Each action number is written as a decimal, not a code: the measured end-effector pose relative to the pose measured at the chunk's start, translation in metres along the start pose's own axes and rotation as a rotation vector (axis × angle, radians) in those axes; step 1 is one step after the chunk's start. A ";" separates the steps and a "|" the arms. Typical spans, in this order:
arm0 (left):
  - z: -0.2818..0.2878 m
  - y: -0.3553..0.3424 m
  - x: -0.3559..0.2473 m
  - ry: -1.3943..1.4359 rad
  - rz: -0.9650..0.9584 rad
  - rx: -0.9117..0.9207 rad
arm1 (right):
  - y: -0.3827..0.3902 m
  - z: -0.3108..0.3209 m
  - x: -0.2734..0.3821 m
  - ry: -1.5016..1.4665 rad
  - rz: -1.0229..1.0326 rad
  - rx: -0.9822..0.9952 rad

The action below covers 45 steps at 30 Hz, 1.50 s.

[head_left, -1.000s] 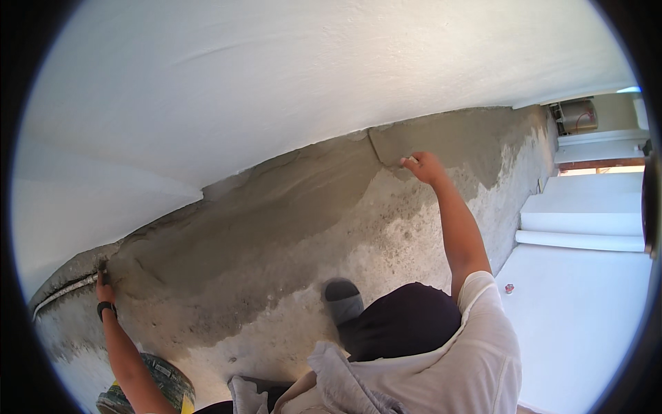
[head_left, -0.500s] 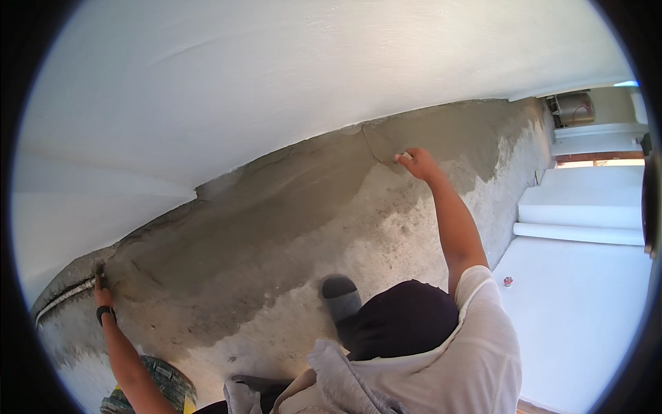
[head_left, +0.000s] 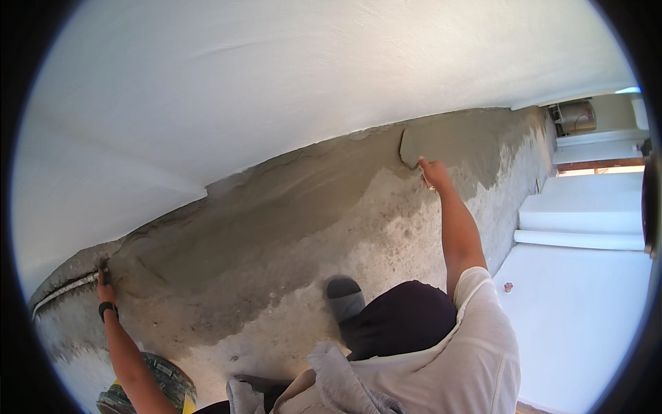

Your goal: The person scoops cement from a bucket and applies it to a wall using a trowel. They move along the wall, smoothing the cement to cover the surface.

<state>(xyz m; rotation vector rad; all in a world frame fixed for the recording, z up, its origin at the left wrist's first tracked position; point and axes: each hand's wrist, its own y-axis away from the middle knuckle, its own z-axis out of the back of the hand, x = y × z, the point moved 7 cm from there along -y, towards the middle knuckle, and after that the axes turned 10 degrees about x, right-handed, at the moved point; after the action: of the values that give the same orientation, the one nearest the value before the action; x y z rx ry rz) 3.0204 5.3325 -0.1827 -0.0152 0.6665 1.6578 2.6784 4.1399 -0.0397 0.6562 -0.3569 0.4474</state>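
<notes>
The wall [head_left: 289, 228] carries wet grey mortar, dark and matt, with a rough, grainy skin and trowel ridges; lower down the coat thins into a paler, speckled and patchy grey surface; above it the ceiling [head_left: 310, 76] is white, matt and smooth, with a faint fine texture; the right hand [head_left: 433, 172] presses on the mortar's damp edge; the left hand [head_left: 105, 286] has a dark matt strap at the wrist; the shirt [head_left: 448, 359] is soft pale cloth, creased; the bucket [head_left: 148, 386] looks like plastic smeared with dried mortar; the floor [head_left: 579, 310] is white and smooth.
</notes>
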 end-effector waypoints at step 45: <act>-0.010 0.001 0.001 -0.033 0.059 0.004 | 0.098 -0.116 0.132 0.765 0.523 -0.104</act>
<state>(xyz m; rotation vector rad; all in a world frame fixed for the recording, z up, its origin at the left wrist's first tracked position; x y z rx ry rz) 3.0155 5.3287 -0.1907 0.0349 0.6500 1.7097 2.7617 4.3219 -0.0168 0.2438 0.1884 1.1235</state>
